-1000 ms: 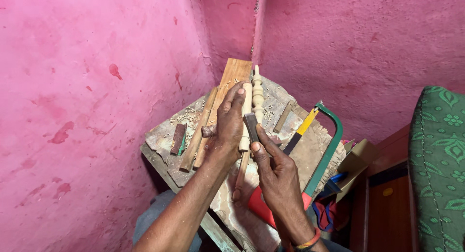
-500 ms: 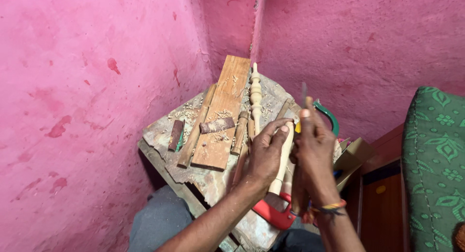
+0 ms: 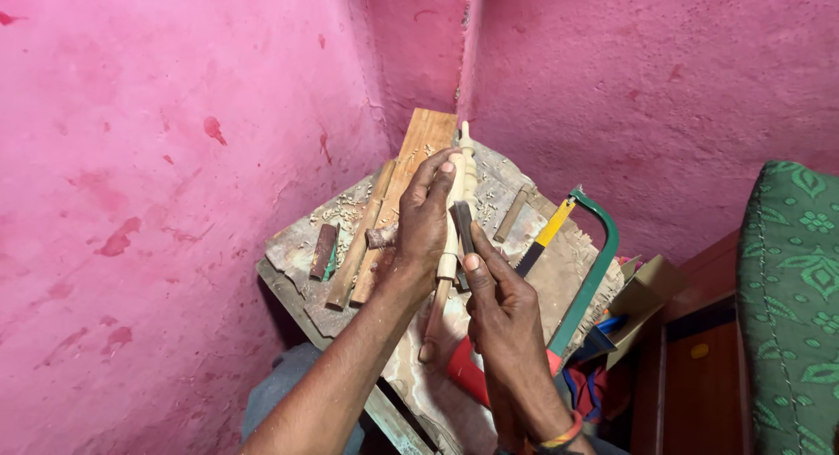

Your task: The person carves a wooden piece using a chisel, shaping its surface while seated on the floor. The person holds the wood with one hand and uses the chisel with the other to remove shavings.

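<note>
The left hand (image 3: pixel 426 228) is being pressed back onto the turned wooden spindle (image 3: pixel 454 219) w/ fingers (image 3: pixel 434 177) laid along it, thumb side hidden. 0.5 s ago both hands were bunched at the bench's right edge, near the hacksaw (image 3: pixel 587 271); now they are being held over the middle again, approx. as 1.0 s ago. The right hand (image 3: pixel 502 311) is being closed on a dark flat tool (image 3: pixel 463 232), pinched by thumb (image 3: pixel 473 264) and fingers, its tip being laid beside the spindle. The spindle is lying lengthwise on the worn wooden bench (image 3: pixel 301 254), next to 1 plank (image 3: pixel 404 184). Judged from this: the tool is being brought back to the wood, so shaping is being resumed.
</note>
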